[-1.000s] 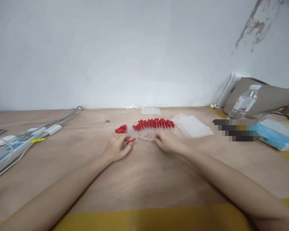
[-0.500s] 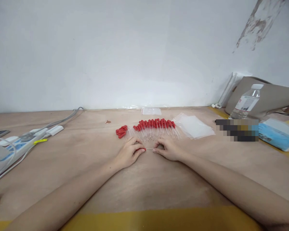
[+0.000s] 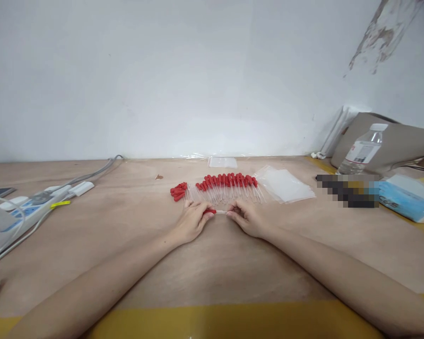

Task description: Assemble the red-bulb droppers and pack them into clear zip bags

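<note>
While the left hand [image 3: 192,221] pinches a small, smooth red bulb [image 3: 212,211], partly covered, the right hand [image 3: 247,219] grips the other end of a slim, straight, see-through tube [image 3: 221,212]. Running level between the hands, the tube meets the bulb over the brown tabletop [image 3: 212,268], just in front of a fanned row of red-topped clear droppers [image 3: 229,180].

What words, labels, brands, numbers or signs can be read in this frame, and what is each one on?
"CUS", probably: dark slanted letters on the blue packet; any letters before them cannot be made out.
Bottle label: red marks and a barcode, too small to read.
Yellow tag: no writing can be made out.
Red-ended tubes: no readable text.
</note>
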Demonstrator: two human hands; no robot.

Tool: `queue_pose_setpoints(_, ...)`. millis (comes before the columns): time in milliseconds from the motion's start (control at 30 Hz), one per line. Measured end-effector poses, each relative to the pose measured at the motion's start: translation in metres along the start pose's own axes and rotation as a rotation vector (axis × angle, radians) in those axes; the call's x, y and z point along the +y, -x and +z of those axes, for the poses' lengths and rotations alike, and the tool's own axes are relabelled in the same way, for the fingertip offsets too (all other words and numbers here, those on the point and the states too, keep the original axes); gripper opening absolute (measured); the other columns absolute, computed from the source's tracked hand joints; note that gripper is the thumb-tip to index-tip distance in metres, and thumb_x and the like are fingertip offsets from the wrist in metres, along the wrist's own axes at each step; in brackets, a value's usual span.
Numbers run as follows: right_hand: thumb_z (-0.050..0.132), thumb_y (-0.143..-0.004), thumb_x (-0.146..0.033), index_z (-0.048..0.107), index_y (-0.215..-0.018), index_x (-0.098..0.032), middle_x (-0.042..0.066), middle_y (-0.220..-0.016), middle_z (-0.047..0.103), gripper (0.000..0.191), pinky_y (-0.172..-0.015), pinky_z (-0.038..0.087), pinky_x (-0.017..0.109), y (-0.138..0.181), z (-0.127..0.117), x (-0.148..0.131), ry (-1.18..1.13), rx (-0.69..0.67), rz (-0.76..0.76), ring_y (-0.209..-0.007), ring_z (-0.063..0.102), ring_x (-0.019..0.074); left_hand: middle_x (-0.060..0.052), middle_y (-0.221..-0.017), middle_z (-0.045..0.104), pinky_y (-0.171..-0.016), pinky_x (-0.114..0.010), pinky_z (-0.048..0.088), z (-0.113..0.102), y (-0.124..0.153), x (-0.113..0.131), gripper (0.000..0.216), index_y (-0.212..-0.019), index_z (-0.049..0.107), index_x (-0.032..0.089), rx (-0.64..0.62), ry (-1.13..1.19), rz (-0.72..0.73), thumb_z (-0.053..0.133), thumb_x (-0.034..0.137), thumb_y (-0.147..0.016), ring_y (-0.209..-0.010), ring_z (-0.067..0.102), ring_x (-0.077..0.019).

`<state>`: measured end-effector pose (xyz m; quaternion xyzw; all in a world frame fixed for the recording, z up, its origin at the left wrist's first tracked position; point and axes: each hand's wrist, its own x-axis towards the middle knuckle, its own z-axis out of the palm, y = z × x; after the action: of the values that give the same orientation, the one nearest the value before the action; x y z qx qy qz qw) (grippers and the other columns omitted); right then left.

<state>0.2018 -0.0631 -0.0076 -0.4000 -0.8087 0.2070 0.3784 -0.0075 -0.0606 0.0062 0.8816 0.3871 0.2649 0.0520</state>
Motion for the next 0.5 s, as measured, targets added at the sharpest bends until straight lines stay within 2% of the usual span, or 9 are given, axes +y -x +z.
queue_pose_setpoints(100, 0.046, -0.083, -0.027, 0.056, -0.081, -0.017, 0.001, -0.070, 0.059, 0.014, -0.058, 0.039, 0.023, -0.0008, -0.0005, 0.0006, 0.030, -0.020, -0.022, -0.061, 0.050, 0.0110, -0.001, -0.087, 0.061, -0.076, -0.033, 0.032, 0.0005, -0.0006, 0.0012, 0.017, -0.089, 0.051, 0.019, -0.015, 0.049, 0.001, 0.035, 0.027, -0.089, -0.083, 0.054, -0.0162)
queue_pose_setpoints(233, 0.045, -0.084, -0.025, 0.059, -0.085, -0.019, 0.002, -0.077, 0.063, 0.015, -0.069, 0.040, 0.027, -0.0013, -0.0009, 0.0032, 0.058, 0.022, -0.079, -0.071, 0.055, 0.0130, 0.000, -0.089, 0.061, -0.077, -0.032, 0.033, 0.0023, -0.0019, -0.0003, 0.017, -0.093, 0.051, 0.020, -0.010, 0.101, -0.007, 0.036, 0.028, -0.089, -0.084, 0.054, -0.0157)
queue_pose_setpoints(400, 0.045, -0.084, -0.027, 0.059, -0.086, -0.018, 0.002, -0.076, 0.062, 0.016, -0.071, 0.039, 0.028, -0.0007, -0.0018, 0.0026, 0.078, 0.080, -0.085, -0.069, 0.054, 0.0130, 0.000, -0.089, 0.061, -0.077, -0.032, 0.032, 0.0040, -0.0032, -0.0033, 0.018, -0.096, 0.052, 0.022, -0.002, 0.113, -0.012, 0.037, 0.029, -0.089, -0.085, 0.053, -0.0162)
queue_pose_setpoints(500, 0.046, -0.084, -0.025, 0.059, -0.087, -0.019, 0.002, -0.077, 0.063, 0.015, -0.072, 0.039, 0.028, -0.0002, -0.0027, 0.0000, 0.083, 0.054, -0.088, -0.071, 0.055, 0.0133, 0.000, -0.088, 0.061, -0.077, -0.032, 0.032, 0.0038, -0.0033, -0.0028, 0.017, -0.094, 0.052, 0.021, -0.003, 0.121, 0.001, 0.037, 0.028, -0.089, -0.084, 0.053, -0.0159)
